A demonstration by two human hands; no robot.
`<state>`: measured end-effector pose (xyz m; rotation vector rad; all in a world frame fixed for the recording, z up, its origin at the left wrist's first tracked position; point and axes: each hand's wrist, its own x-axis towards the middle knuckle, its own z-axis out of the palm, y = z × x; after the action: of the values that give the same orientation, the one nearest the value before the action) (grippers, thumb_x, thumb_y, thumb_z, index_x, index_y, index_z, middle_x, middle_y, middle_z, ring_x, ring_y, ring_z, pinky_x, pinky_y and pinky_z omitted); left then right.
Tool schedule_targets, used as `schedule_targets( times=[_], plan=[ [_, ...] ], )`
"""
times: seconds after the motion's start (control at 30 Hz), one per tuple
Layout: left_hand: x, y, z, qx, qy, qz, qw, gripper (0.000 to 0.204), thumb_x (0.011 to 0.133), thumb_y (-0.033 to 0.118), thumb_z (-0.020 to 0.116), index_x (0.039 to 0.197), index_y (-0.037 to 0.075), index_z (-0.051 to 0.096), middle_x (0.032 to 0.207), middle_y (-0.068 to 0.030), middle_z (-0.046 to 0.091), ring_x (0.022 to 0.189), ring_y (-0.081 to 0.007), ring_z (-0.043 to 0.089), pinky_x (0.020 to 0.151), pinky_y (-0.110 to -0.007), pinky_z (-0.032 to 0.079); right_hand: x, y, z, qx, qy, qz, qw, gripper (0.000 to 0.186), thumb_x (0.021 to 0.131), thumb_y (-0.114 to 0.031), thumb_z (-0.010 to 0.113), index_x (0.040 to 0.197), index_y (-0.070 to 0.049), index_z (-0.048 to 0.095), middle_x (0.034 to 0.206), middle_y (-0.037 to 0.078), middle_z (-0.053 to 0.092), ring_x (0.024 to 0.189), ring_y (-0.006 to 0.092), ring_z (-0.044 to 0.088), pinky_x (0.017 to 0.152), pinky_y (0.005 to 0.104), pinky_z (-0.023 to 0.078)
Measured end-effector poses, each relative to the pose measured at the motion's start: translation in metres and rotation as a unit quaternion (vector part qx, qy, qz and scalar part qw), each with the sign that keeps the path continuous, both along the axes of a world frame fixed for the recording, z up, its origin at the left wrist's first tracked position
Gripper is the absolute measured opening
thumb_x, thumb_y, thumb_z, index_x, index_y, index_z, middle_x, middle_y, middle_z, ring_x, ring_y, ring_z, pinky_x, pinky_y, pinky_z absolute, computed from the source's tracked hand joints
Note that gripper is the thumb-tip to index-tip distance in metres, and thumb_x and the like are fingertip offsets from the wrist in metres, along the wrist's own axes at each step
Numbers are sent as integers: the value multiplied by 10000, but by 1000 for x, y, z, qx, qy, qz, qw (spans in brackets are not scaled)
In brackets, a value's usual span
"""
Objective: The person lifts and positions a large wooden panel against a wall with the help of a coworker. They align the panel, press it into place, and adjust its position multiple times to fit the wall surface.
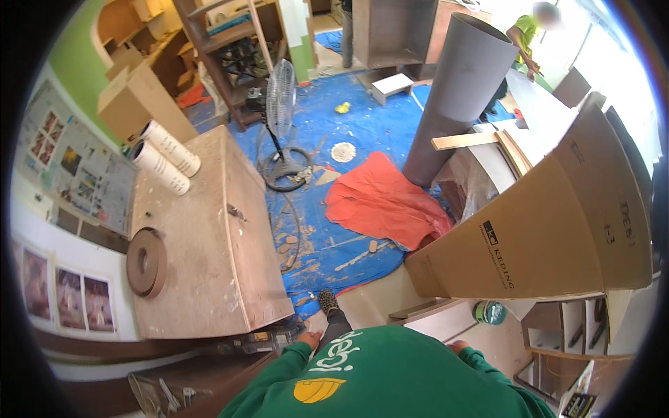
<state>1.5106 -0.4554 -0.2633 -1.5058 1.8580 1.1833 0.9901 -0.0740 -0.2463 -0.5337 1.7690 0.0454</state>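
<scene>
Well, left hand (pixel 311 339), right hand (pixel 458 346) both low; can't tell whether either holds anything. Green tub (pixel 490 313) near right, beyond right hand: probably stiff, slippery-sided, weighty if full; best clasped round sides.

A head-worn fisheye camera looks steeply down and ahead, the wearer's green top (pixel 411 376) close at the near edge, blue floor sheeting (pixel 383 132) stretching away to the far side.
</scene>
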Motion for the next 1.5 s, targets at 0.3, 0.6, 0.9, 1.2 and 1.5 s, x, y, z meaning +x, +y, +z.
schedule_targets(
  times=[0.3,0.6,0.9,1.2,1.5],
  plan=[
    [-46,-186,37,46,145,148,977,599,1007,586,553,967,15,731,918,-117,755,827,-220,717,777,-388,556,38,-251,104,-208,131,-151,957,405,936,-415,650,1083,-51,748,1066,166,742,993,348,706,910,431,541],
    [-118,-297,62,45,225,114,967,522,1019,516,591,985,11,719,925,-90,753,850,-171,714,766,-331,554,24,-337,96,-193,134,56,970,397,1029,-408,541,1120,-84,754,1178,123,734,1086,356,684,963,460,543],
    [-147,-437,51,2,129,28,991,556,998,575,600,1035,48,771,848,-74,746,793,-182,686,757,-365,529,-73,-480,-35,-76,104,93,987,471,1014,-496,520,1174,-112,740,1291,142,673,1198,336,640,1053,455,489],
    [-223,-572,10,-50,93,74,992,596,1037,535,484,1187,2,705,1147,-200,742,1111,-420,667,947,-470,502,-152,-691,119,-180,-114,35,976,684,1041,-645,394,1396,-118,647,1474,167,586,1346,343,547,1170,404,369],
    [-445,-721,13,70,256,-16,964,583,1011,516,589,1316,27,671,1290,-203,694,1221,-312,643,1068,-393,461,-241,-823,226,-258,-240,-133,926,806,1028,-714,355,1443,-67,598,1499,186,554,1357,300,533,1156,387,387]
  ],
)
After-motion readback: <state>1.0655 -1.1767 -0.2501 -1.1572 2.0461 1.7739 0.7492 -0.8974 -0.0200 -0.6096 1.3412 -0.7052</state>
